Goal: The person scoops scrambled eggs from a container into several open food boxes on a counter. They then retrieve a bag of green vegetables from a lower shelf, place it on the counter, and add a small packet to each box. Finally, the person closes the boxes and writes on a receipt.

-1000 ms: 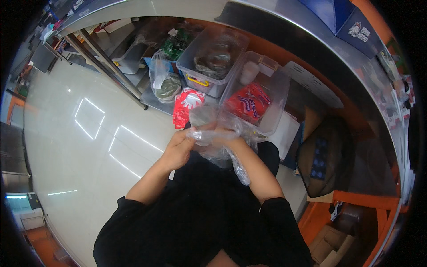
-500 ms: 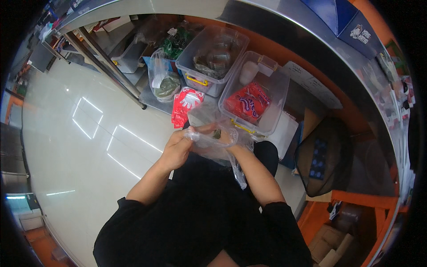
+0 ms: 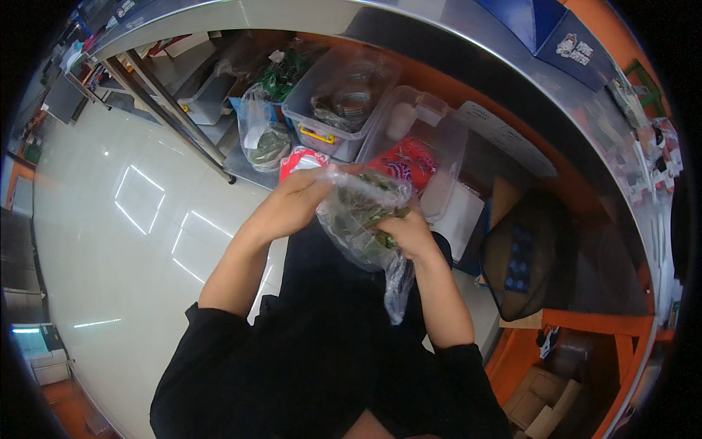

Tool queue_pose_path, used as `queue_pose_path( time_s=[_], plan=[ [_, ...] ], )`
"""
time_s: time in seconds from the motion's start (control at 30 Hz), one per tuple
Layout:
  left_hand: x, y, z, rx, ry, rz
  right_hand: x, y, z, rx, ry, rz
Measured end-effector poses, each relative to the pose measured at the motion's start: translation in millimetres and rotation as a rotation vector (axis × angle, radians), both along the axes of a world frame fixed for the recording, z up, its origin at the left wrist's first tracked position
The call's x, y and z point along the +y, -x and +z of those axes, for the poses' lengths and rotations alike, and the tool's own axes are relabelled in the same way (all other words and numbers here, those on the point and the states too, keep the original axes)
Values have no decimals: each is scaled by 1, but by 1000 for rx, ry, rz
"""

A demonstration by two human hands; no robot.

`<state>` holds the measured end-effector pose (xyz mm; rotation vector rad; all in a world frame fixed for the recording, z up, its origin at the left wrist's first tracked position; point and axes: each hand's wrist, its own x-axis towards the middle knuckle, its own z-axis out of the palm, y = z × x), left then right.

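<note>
A clear plastic bag (image 3: 349, 225) hangs in front of me above my lap, its twisted tail drooping at the lower right. Dried green-brown leaves (image 3: 380, 235) show in it and at its opening. My left hand (image 3: 298, 199) grips the bag's upper left edge, with the fingertips partly hidden by crumpled film. On the other side my right hand (image 3: 411, 233) is closed on some of the leaves at the bag's right side; its fingertips are partly covered.
Beyond the bag, a low shelf holds a clear bin with a yellow latch (image 3: 318, 135), another bin with red packets (image 3: 409, 161), a bag of green leaves (image 3: 269, 146) and a red-and-white packet (image 3: 301, 161). A black mesh cover (image 3: 523, 256) stands to the right. A metal tabletop (image 3: 439, 33) overhangs the shelf.
The bag has been raised and opened out, so more leaves show. My left hand has moved up; my right hand has shifted right, from within the film to the leaves at the bag's side.
</note>
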<state>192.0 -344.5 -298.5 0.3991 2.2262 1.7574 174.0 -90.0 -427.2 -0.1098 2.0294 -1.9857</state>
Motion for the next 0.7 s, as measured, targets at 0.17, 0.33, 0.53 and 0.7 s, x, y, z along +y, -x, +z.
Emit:
queue_pose_path(
  time_s=[0.17,0.33,0.53,0.7],
  plan=[
    [15,15,-6,38,60,30,22,-20,29,-241,581,-119],
    [33,17,8,-117,65,50,44,-19,0,-455,1014,-288],
    [33,25,-21,74,121,150,61,-31,-4,-206,1150,-222],
    [37,28,-22,-366,-357,130,86,-45,32,-44,1141,-278]
  ],
)
